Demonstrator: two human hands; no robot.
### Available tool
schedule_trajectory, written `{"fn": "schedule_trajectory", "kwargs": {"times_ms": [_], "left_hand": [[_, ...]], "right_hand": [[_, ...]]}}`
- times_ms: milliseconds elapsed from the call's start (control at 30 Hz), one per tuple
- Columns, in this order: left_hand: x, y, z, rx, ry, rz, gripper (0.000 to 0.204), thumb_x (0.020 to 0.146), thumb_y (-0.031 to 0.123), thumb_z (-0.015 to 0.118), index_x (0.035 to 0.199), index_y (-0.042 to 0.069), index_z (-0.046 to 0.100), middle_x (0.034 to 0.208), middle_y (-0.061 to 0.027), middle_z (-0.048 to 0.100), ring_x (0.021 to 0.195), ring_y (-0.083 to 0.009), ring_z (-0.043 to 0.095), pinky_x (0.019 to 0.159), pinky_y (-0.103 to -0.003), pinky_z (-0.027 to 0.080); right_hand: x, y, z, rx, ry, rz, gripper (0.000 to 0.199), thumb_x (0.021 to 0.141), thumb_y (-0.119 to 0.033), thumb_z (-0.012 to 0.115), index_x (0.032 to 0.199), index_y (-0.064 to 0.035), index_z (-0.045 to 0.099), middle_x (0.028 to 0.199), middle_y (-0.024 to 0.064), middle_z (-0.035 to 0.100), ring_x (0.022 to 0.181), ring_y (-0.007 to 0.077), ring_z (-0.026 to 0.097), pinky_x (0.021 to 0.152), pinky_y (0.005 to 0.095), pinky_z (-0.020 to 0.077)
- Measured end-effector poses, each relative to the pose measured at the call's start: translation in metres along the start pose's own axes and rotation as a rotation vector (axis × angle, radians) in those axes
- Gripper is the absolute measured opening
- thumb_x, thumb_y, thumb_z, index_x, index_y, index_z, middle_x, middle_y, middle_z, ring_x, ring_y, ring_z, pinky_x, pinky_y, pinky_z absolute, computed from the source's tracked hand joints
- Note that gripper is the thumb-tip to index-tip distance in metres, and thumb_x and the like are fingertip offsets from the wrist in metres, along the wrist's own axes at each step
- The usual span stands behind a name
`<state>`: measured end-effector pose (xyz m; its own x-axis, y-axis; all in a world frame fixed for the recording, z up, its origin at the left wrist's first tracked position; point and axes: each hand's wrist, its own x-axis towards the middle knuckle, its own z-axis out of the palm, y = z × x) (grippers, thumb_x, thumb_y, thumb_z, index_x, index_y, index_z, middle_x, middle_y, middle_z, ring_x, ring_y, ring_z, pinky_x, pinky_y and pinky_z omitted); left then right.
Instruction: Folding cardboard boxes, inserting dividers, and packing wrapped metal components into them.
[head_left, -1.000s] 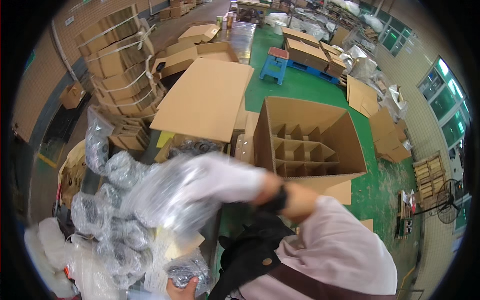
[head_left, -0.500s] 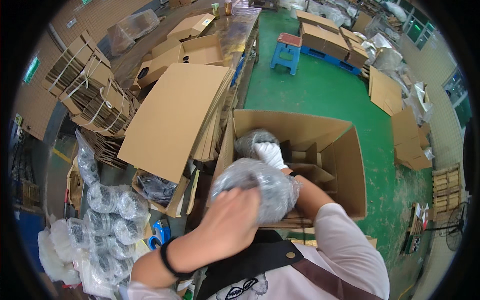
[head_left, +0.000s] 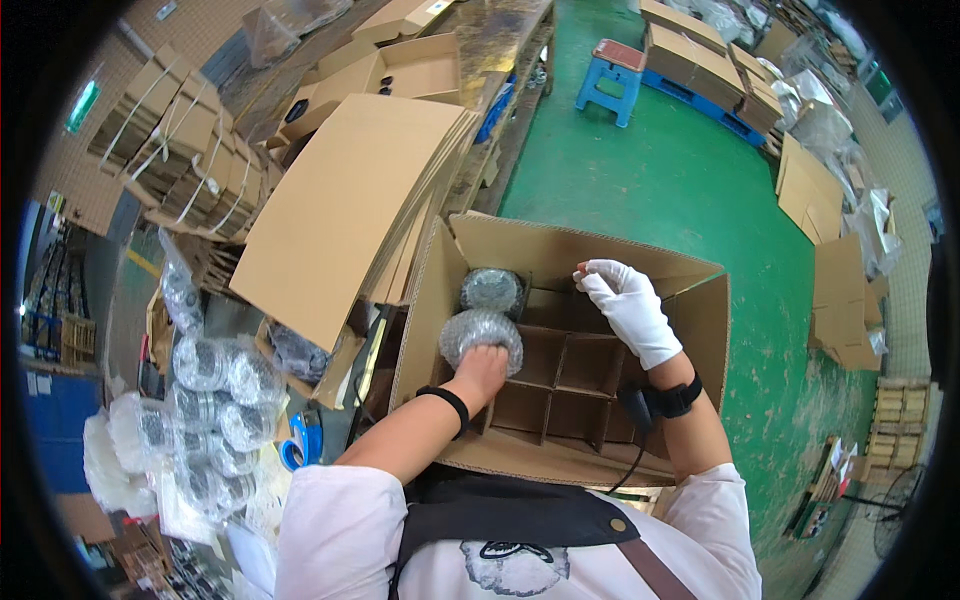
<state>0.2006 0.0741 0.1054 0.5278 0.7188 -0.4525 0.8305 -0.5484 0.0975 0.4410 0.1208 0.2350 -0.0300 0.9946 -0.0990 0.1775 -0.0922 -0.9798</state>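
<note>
Inside the open brown cardboard box (head_left: 560, 260) with its divider grid, your bare left hand (head_left: 482, 368) presses a bubble-wrapped round bundle (head_left: 480, 333) into a left cell, fingers closed on it; your white-gloved right hand (head_left: 628, 308) rests loosely open on the divider, holding nothing

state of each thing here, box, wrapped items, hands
cardboard box: open, flaps up, divider grid inside
bubble-wrapped item: seated in a left cell, under the left hand
second bubble-wrapped item: seated in the far left cell
other cells: empty
left hand: bare, pressing on the wrapped item
right hand: white glove, resting on the divider, holding nothing
</note>
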Motion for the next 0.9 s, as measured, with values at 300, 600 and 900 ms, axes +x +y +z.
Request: {"fn": "schedule_trajectory", "kwargs": {"times_ms": [300, 600, 900], "left_hand": [[0.010, -0.014, -0.024, -0.188, -0.069, -0.144, 0.034, 0.089, 0.031, 0.052, 0.112, 0.013, 0.069, 0.122, -0.0094, 0.065, 0.113, -0.0228, 0.060, 0.090, -0.040, 0.049], [-0.309, -0.095, -0.100, -0.601, 0.442, 0.331, 0.027, 0.087, 0.031, 0.062, 0.094, 0.005, 0.065, 0.089, -0.0154, 0.064, 0.091, -0.0352, 0.062, 0.079, -0.045, 0.049], [-0.428, -0.258, 0.143, 0.182, 0.669, -0.986, 0.048, 0.070, 0.028, 0.076, 0.112, 0.013, 0.059, 0.121, -0.0049, 0.056, 0.114, -0.0230, 0.051, 0.093, -0.043, 0.039]], "right_hand": [[-0.012, -0.102, 0.135, -0.188, -0.205, -0.393, 0.020, 0.089, -0.011, 0.067, 0.104, 0.0023, 0.066, 0.094, 0.0044, 0.069, 0.083, 0.0081, 0.062, 0.075, 0.0238, 0.0509], [-0.084, -0.196, 0.340, 0.168, -0.946, -0.098, 0.025, 0.092, -0.008, 0.059, 0.115, 0.0025, 0.059, 0.111, 0.0137, 0.066, 0.100, 0.0198, 0.065, 0.083, 0.0291, 0.0520], [-0.031, -0.136, 0.710, -1.138, -0.758, -1.133, 0.023, 0.083, -0.016, 0.055, 0.093, -0.0038, 0.072, 0.100, 0.0186, 0.069, 0.094, 0.0341, 0.067, 0.082, 0.0429, 0.0525]]}}
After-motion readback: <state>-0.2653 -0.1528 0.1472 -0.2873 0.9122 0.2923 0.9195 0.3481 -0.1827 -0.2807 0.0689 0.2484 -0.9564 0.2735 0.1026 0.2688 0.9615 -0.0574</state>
